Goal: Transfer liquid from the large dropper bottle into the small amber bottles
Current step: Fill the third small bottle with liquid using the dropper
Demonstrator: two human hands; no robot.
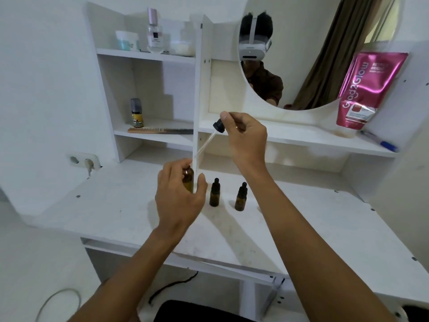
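Note:
My left hand (180,194) is wrapped around the large amber bottle (188,178), which stands open on the white tabletop (116,212). Most of the bottle is hidden behind my fingers. My right hand (247,135) holds the black-capped dropper (218,125) above and to the right of it. The dropper's glass pipette (205,145) slants down-left, its tip just above the large bottle's mouth. Two small amber bottles with black dropper caps stand upright to the right: one (214,193) close to my left hand, the other (241,197) a little further right.
Shelves rise behind the table. On them are a comb (160,130), a small dark bottle (137,112), jars and a perfume bottle (154,31). A round mirror (301,54), a pink tube (364,89) and a pen (380,142) are on the right. A wall socket (84,160) is at the left.

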